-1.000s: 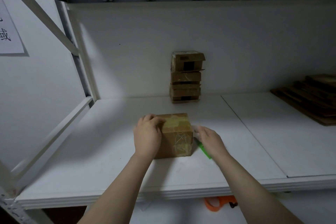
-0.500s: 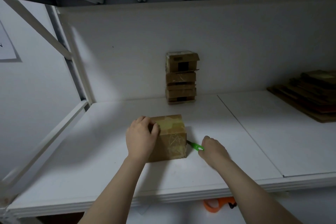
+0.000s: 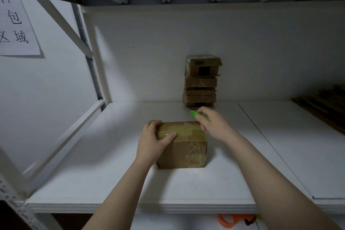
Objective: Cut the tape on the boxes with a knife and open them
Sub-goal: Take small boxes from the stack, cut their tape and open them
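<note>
Left hand (image 3: 151,144) curled over a sealed, tape-glossed brown box (image 3: 186,152), right hand (image 3: 212,127) pinching a green knife (image 3: 193,113).

Box: brown cardboard box (image 3: 183,147), yellowish glossy tape across top and front
Knife: bright green plastic knife (image 3: 194,113)
Stack: stack of brown cardboard boxes (image 3: 200,82), black patch on topmost
Shelf: white board shelf (image 3: 112,155)
Sign: white paper sign (image 3: 16,24), black characters
</note>
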